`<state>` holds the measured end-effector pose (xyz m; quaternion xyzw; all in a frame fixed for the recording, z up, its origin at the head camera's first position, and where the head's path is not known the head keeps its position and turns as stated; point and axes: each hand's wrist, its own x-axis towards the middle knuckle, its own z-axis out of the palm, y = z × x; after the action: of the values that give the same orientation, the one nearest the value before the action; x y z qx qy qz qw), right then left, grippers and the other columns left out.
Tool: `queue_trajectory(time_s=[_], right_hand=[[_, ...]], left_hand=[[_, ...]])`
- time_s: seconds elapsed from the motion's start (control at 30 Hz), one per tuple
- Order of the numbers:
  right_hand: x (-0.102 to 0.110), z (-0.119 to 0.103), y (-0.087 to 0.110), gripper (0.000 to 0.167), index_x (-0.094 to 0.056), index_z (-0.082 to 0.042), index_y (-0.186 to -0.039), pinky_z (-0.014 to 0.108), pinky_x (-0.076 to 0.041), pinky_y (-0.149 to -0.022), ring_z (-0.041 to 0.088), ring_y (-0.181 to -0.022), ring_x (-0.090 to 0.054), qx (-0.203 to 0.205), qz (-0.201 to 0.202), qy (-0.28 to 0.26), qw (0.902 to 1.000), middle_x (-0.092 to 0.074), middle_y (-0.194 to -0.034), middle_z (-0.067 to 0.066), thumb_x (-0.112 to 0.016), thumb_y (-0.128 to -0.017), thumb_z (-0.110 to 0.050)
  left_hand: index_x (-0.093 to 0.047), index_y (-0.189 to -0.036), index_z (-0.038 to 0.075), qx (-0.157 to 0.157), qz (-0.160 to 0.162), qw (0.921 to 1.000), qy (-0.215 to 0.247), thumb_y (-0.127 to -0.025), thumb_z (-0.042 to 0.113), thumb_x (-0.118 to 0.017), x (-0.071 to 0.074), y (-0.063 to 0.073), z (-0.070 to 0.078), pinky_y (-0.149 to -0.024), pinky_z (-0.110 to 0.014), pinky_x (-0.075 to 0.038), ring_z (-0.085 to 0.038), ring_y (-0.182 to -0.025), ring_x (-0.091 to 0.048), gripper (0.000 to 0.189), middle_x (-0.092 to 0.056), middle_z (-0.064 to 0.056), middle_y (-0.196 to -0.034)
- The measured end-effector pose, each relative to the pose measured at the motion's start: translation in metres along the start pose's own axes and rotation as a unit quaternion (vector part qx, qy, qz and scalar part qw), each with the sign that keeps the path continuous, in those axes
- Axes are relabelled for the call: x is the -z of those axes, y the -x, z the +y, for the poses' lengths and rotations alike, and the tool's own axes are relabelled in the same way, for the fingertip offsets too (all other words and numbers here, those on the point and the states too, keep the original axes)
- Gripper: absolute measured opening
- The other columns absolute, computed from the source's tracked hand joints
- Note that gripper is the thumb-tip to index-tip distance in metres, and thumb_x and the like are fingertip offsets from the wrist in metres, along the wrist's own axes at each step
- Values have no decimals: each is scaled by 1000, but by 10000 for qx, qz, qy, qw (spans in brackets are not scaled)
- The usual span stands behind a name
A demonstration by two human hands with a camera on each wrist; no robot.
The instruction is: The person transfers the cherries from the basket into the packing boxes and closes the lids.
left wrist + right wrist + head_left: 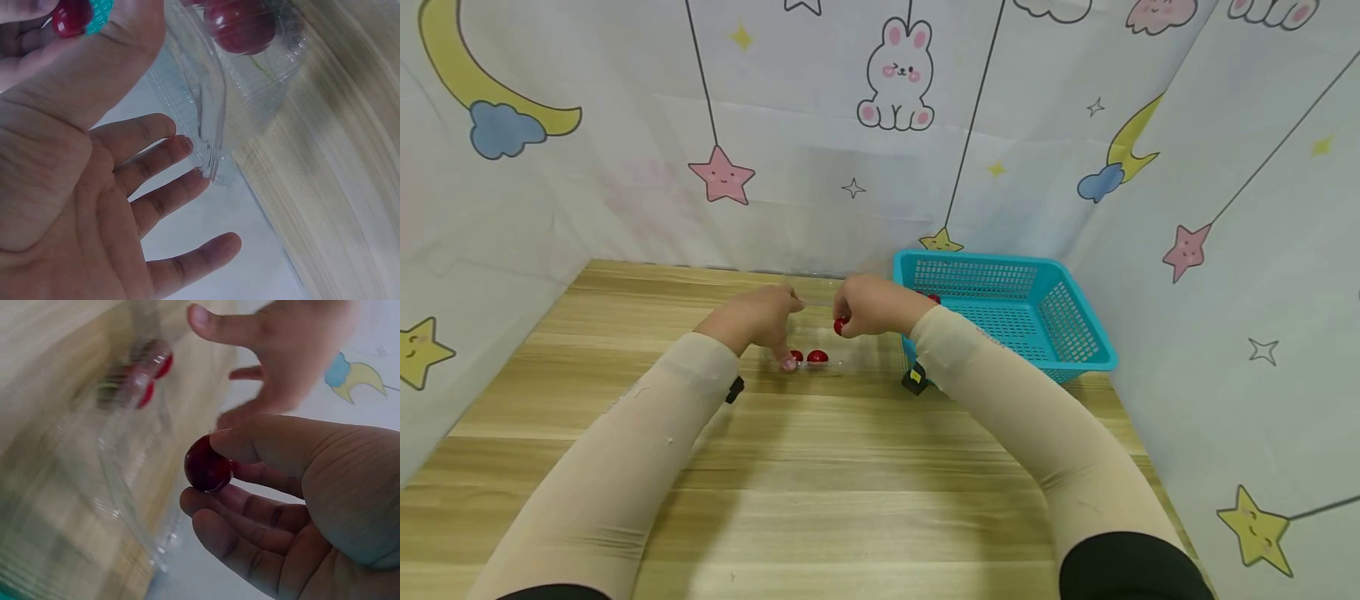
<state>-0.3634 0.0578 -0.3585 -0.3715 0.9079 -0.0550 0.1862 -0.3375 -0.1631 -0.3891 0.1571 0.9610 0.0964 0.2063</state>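
My right hand (880, 304) pinches a dark red cherry (206, 465) between thumb and fingers, above the right part of a clear plastic box (212, 94). My left hand (758, 321) is at the box's left end, its thumb by the near edge close to the cherries. In the left wrist view its fingers are spread and loosely bent, with fingertips by the clear rim. Two cherries (817, 357) show in the box near the left thumb. The box's outline is hard to make out in the head view.
A turquoise plastic basket (1086, 363) stands to the right, partly behind my right forearm, with red cherries (933, 298) at its left side. Beneath everything is a wooden table (850, 500). A printed white cloth (820, 225) borders it at the back and sides.
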Motion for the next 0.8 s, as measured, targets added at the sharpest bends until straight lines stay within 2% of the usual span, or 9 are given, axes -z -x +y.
queue_trajectory(time_s=[0.23, 0.37, 0.6, 0.8], right_hand=[[-25, -4, -20, 14, -89, -10, -112, 39, -67, -95, 18, -100, -77, 106, -423, 174, 9989, -86, -117, 5, -82, -104, -19], [-32, -4, -26, 13, -90, -11, -111, 36, -67, -91, 16, -95, -78, 13, -524, -63, 9986, -87, -112, 3, -85, -103, -20], [-42, -1, -36, 11, -89, -11, -97, 27, -59, -71, 9, -70, -66, 71, -634, -474, 9968, -85, -88, 3, -83, -104, -18], [-44, -4, -40, 17, -89, -11, -97, 27, -58, -70, 9, -67, -65, 25, -668, -625, 9958, -85, -88, 7, -79, -107, -21]], left_hand=[[-43, -176, 7, -40, -35, 9999, -150, -81, 41, -105, 1, 0, 0, -130, -68, -46, -50, -166, -40, 119, -35, -23, -183], [-44, -175, 7, -86, -10, 9997, -207, -80, 42, -105, 1, 0, 0, -129, -68, -46, -51, -165, -42, 119, -35, -24, -182], [-45, -175, 7, -80, 3, 9998, -180, -79, 40, -106, 1, -1, -1, -130, -68, -45, -51, -166, -40, 118, -32, -26, -184], [-44, -175, 6, -79, 11, 9999, -148, -78, 40, -107, 1, -1, -2, -130, -68, -45, -52, -167, -39, 120, -29, -26, -185]])
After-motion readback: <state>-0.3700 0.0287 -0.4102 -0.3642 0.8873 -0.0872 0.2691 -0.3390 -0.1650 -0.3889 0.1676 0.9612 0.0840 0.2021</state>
